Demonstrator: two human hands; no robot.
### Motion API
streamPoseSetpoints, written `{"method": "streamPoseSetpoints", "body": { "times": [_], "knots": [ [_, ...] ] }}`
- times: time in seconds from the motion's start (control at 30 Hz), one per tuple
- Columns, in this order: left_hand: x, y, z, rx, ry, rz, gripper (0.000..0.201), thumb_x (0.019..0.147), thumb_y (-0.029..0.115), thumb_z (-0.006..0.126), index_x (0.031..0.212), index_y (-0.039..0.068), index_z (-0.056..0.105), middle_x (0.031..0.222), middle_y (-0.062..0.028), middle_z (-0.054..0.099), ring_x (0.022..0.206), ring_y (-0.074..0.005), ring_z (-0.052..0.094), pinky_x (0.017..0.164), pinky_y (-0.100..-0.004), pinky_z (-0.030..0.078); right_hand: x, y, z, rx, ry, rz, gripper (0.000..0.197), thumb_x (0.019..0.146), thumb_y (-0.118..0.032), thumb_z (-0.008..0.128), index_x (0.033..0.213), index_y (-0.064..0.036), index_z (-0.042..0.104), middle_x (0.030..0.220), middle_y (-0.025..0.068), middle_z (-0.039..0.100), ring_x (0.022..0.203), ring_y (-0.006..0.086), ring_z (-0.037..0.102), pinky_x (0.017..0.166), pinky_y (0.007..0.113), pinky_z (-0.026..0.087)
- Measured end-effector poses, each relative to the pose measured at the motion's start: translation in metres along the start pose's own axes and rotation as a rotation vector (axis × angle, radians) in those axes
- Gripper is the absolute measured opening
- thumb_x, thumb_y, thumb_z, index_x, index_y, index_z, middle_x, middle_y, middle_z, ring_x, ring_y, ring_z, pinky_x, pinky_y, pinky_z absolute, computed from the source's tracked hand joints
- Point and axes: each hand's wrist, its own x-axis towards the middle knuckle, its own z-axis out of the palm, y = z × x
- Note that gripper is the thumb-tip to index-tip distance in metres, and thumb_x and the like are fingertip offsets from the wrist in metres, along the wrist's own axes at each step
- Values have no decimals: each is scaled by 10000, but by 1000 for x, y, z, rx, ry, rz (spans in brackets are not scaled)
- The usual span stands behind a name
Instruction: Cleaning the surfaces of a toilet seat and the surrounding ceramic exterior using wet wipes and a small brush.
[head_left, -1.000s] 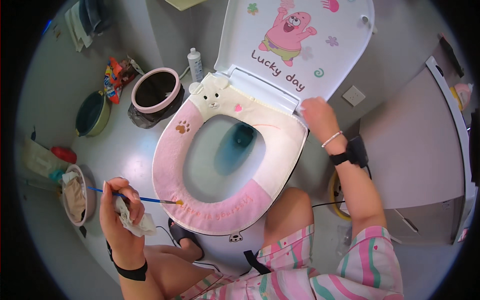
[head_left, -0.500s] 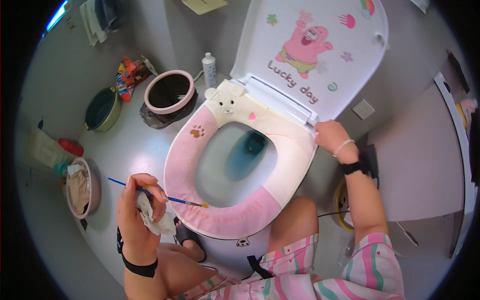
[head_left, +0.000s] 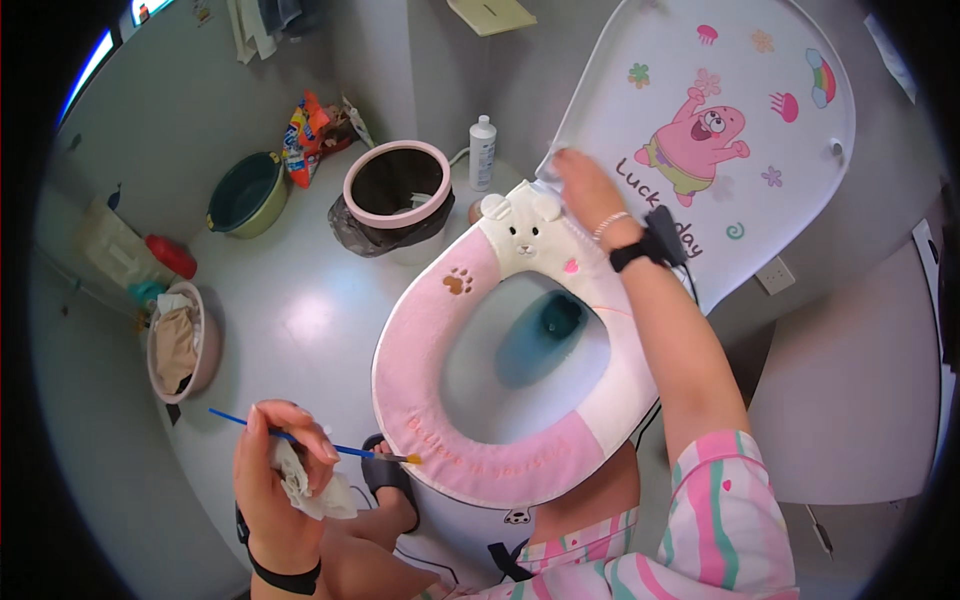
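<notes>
Nearest, a pink, green and white striped garment (head_left: 700,525) covers the person's lap and right upper arm. The left hand (head_left: 285,465) has its fingers curled round a thin blue-handled paintbrush (head_left: 350,450) and a crumpled white tissue (head_left: 318,492). The brush's yellow-brown bristles overlap the front left edge of a pink-and-cream plush toilet seat cover (head_left: 415,350); whether they touch is unclear. The cover lies on the toilet, its dark-trimmed outer rim sweeping from just beside the brush to near the right forearm. Pink stitched lettering curves along its front, and a brown paw print marks its left side. Inside its oval opening, the pale toilet bowl (head_left: 465,375) holds blue water.

Farther off, the right hand (head_left: 588,190) is at the hinge end, beside the cover's bear-face corner. Its fingers are blurred and close together; I cannot tell whether they grip anything. Behind it rises the white plastic toilet lid (head_left: 610,105), with cartoon stickers and dark lettering partly covered by the wrist.

Grey floor (head_left: 300,310) stretches left of the cover. Beyond stand a pink-rimmed round bin (head_left: 398,221), a white bottle (head_left: 482,155) with a small printed label, and an orange printed packet (head_left: 303,140).
</notes>
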Motion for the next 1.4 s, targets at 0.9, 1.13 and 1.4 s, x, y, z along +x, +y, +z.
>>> {"method": "streamPoseSetpoints", "body": {
  "times": [0.9,1.13,1.4],
  "knots": [
    [-12,10,0,98,-20,64,382,1046,321,355,919,25,561,687,-115,625,505,-94,424,452,-201,338,-8,44,-76,-505,-81,-240,405,898,-152,474,1272,-43,581,1407,118,496,1384,263,383,1141,461,298],
    [13,1,-26,596,31,36,382,1042,289,418,1151,-33,592,862,-121,722,748,-127,624,692,-240,469,27,52,-262,-1094,372,178,440,897,-111,499,1329,-31,526,1392,123,499,1388,254,387,1115,466,322],
    [38,-29,-43,1297,-251,33,311,983,254,554,1065,-18,680,699,-43,642,572,-114,516,539,-269,419,-124,17,-188,-701,40,96,393,860,-45,526,1246,17,569,1273,120,573,1333,278,443,1103,441,365]
  ]
}}
